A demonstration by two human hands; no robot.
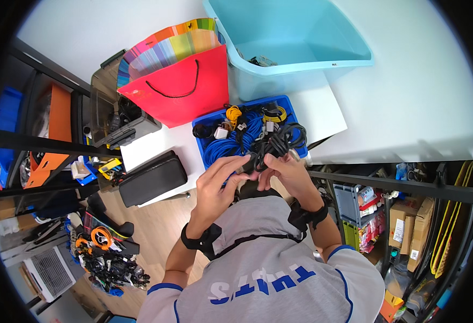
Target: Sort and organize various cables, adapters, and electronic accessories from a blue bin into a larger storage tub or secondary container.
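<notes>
My left hand (220,177) and my right hand (283,171) meet at the near edge of a blue plastic bin (291,105). Between them they grip a bundle of black cable (279,141), its coils standing up over the bin's right side. The fingertips of my left hand pinch a dark part of the bundle, too small to make out; those of my right hand close round its lower end. Inside the bin lie a coiled blue cable (220,152), a yellow-orange cable bundle (233,114), a yellow coil (279,116) and white adapters (220,133).
Behind the bin stand a red paper bag (192,93) and a large light-blue tub (269,70). A black case (153,177) and a grey translucent box (137,131) are at the left. Metal shelving (402,183) flanks the right; cables (111,262) are piled at lower left.
</notes>
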